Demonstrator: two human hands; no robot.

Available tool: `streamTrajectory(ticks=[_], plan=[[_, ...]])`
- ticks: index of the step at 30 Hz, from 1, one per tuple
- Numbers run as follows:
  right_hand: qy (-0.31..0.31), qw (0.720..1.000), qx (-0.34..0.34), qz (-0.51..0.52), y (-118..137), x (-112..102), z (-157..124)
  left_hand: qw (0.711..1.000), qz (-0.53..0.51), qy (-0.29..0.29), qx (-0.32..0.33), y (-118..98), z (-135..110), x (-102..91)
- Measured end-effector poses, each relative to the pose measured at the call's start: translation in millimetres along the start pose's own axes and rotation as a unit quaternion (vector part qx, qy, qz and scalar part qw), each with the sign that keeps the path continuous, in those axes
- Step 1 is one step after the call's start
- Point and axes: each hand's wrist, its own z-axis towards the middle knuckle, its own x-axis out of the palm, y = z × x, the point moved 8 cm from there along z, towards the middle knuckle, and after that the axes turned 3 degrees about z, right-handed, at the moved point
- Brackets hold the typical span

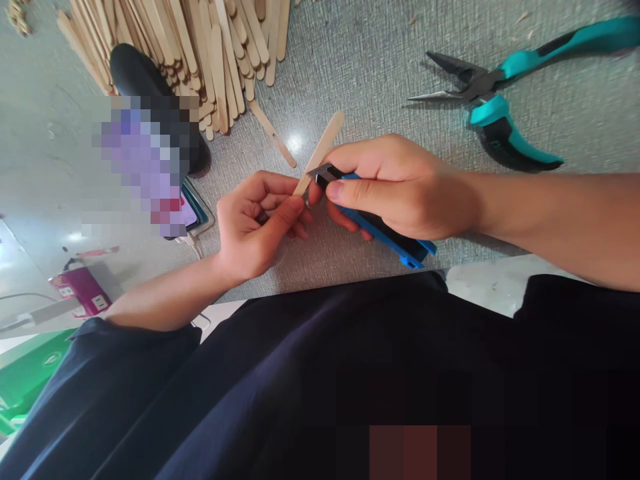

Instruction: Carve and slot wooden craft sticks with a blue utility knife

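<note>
Stick: pale wood, in the left hand (pixel 263 227), above the near part of the table (pixel 350 87); stick (pixel 326 142) stands clear of the pile.
Stick axis: diagonal, low left to upper right; rounded free end points away from the body and rightward; lower end hidden in the fingers.
Left grip: pinched closed, thumb over the stick's lower end, fingers curled behind.
Right grip: right hand (pixel 405 190) wrapped around a knife (pixel 385 230), thumb pressed near its head; forefinger stretched up beside the stick.
Knife: blue and black; blade end points left, tail low right, body running across the stick's line; blade (pixel 319 172) at the stick, just above the left thumb, seemingly touching.
Slotted stick: slotted stick (pixel 265 123) flat between pile and hands, slanting upper left to lower right, a small opening along it.
Pile: many like sticks, pile (pixel 220 53) at top left, most ends toward the body.
Pliers: teal and black pliers (pixel 483 83) at right, jaws parted, nose leftward; small handle mark, illegible.
Left side: black object (pixel 145 77) against the pile; phone (pixel 193 210) below, screen mostly pixelated; purple adapter (pixel 85 291), pale print unreadable.
Green box: green box (pixel 35 373) low left, pale round emblem, too small to read.
</note>
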Motion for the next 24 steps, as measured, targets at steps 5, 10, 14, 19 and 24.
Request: streamTrajectory(ticks=[5,10,14,19,24], plan=[[-0.011,0.997,-0.009,-0.082,7.8,0.8,0.5,0.999,0.037,-0.01,-0.002,2.8,0.6,-0.4],[0.012,0.995,-0.023,-0.092,8.6,2.4,1.8,0.999,0.046,-0.009,0.006,6.4,0.2,-1.6],[0.002,0.996,-0.038,-0.087,5.0,1.2,1.8,0.999,0.048,-0.014,-0.002,14.4,-2.2,-6.3],[-0.024,0.996,-0.032,-0.079,5.2,-0.7,-0.4,0.998,0.048,-0.016,-0.024,18.3,-3.8,-7.5],[-0.035,0.996,-0.055,-0.06,7.8,-0.3,-2.9,0.999,0.022,-0.003,-0.024,18.7,-4.5,-4.9]])
